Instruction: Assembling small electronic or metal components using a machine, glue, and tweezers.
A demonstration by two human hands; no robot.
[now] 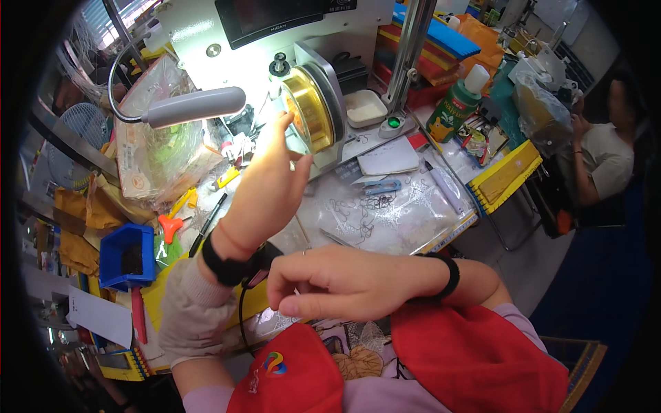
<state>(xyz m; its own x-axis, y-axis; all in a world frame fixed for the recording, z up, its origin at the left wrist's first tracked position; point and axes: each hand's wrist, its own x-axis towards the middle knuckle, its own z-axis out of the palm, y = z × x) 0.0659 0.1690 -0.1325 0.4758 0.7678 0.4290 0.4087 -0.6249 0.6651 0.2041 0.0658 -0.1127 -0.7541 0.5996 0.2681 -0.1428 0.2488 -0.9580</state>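
Observation:
My left hand (pixel 268 182) reaches up to the machine, beside a spool of shiny gold wire or film (pixel 312 103). Its index finger and thumb are stretched apart; the fingertips overlap the spool's edge, and I cannot tell whether they touch it. A black wristband (pixel 227 265) with a dark device and a cable sits on that wrist. In front of my chest, my right hand (pixel 337 282) is closed with its fingers curled and thumb along them. Whatever it may hold is hidden. The machine's white body (pixel 200 65) stands just beyond the left hand, lit by a grey lamp (pixel 196 108).
Thin wire pieces (pixel 358 217), a blue clip-like tool (pixel 382 186) and a white paper pad (pixel 389 158) lie on the bench. A green bottle (pixel 451 113) stands right. A blue bin (pixel 127 256) and orange tool (pixel 170 227) are left. Another person (pixel 606 151) sits far right.

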